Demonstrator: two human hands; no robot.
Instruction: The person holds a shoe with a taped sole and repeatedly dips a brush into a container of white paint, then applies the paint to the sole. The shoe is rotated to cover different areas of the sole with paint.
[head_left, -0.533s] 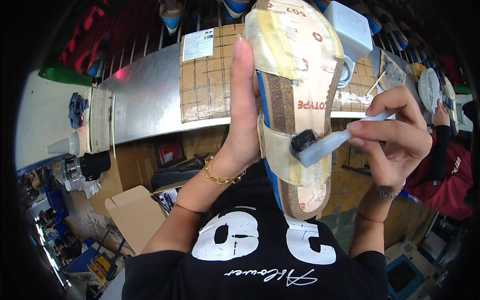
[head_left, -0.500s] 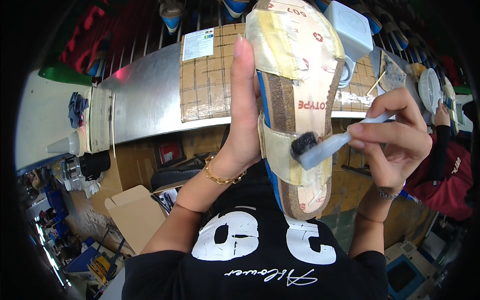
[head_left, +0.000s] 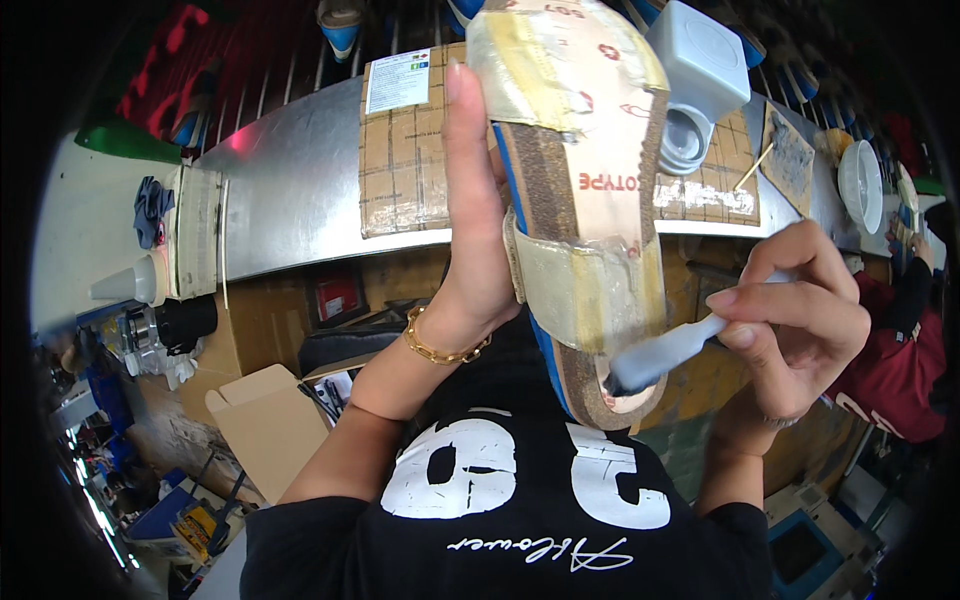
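Note:
An unfinished sandal on a blue shoe last is held up with its underside toward me. It has a pale insole board, brown cork-like edges and two cream straps folded across it. My left hand grips it from the left side, thumb pointing up along the edge. In my right hand is a whitish-handled brush, pinched between thumb and fingers. Its dark bristles touch the board at the lower end, below the lower strap. Glossy wet-looking patches show on that strap.
A metal-topped bench carries a taped cardboard box, a white plastic container, a stained board and a white bowl. Shoes stand on a rack behind. A co-worker in maroon is at the right.
The brush in my right hand has moved down from the lower strap to the board below it. My left hand and the sandal have shifted slightly left and up.

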